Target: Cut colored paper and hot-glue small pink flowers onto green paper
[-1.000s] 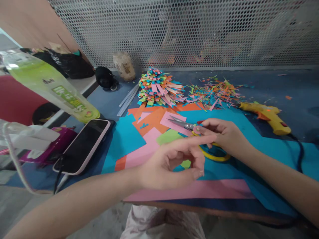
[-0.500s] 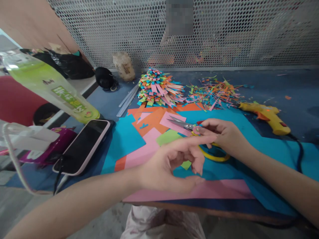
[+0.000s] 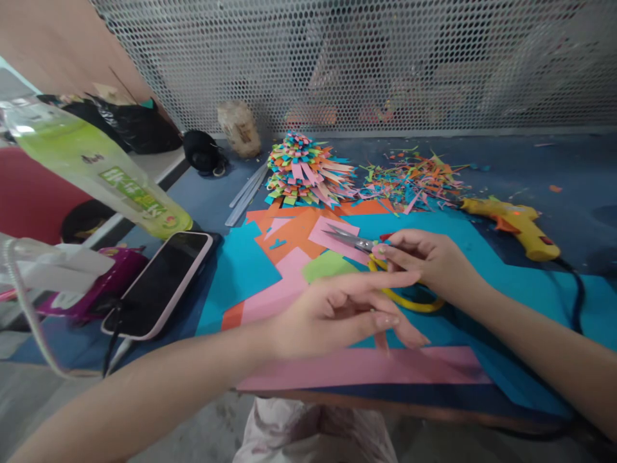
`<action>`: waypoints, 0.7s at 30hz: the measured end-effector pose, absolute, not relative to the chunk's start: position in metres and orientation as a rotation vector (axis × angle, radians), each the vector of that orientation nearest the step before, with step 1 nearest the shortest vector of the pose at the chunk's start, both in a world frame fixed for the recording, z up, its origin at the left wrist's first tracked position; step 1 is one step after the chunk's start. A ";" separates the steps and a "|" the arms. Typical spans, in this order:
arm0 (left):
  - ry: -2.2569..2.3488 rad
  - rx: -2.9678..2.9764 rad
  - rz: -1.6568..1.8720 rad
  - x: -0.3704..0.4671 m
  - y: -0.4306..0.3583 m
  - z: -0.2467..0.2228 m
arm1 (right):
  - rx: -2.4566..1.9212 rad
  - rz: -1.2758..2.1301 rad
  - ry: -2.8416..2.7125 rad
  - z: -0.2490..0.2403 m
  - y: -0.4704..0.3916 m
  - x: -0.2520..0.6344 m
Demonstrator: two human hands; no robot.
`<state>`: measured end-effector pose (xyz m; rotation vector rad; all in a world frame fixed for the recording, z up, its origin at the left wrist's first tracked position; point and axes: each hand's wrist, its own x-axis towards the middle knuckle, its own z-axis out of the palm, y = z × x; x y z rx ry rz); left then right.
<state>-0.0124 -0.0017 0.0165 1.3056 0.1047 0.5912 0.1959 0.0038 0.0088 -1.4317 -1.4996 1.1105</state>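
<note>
My right hand (image 3: 427, 257) has its thumb and fingers closed at the yellow-handled scissors (image 3: 351, 240), whose metal blades point to the left over the coloured paper. Part of the handle loops is covered by my fingers. My left hand (image 3: 332, 308) hovers in front of the scissors, fingers stretched out to the right and holding nothing. Beneath both hands lie overlapping sheets: blue paper (image 3: 241, 267), pink paper (image 3: 414, 366), orange paper (image 3: 301, 228) and a green piece (image 3: 328, 265). Behind them stands a fringed, multicoloured paper cone (image 3: 303, 170).
A pile of paper shreds (image 3: 414, 180) lies right of the cone. Further right rests a yellow glue gun (image 3: 515, 225) with its cord. Clear glue sticks (image 3: 245, 193), a phone (image 3: 164, 283) and a green drink bottle (image 3: 106, 161) are at left. A perforated metal panel (image 3: 270, 58) closes the back.
My left hand's thumb has swung up and its fingers have straightened further to the right. My right hand and the scissors have hardly moved.
</note>
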 end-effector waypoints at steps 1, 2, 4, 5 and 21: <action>0.121 1.318 0.587 -0.012 -0.002 0.016 | -1.429 1.119 -1.501 0.009 0.004 0.196; 0.150 1.344 0.603 -0.012 -0.001 0.016 | -1.425 1.125 -1.498 0.010 0.004 0.195; 0.247 1.415 0.666 -0.012 -0.001 0.016 | -1.415 1.131 -1.493 0.012 0.003 0.194; 0.303 1.457 0.686 -0.013 0.000 0.017 | -1.411 1.129 -1.490 0.013 0.003 0.193; 0.406 2.965 0.113 -0.023 -0.028 0.002 | -1.383 0.995 -1.642 0.012 -0.004 0.189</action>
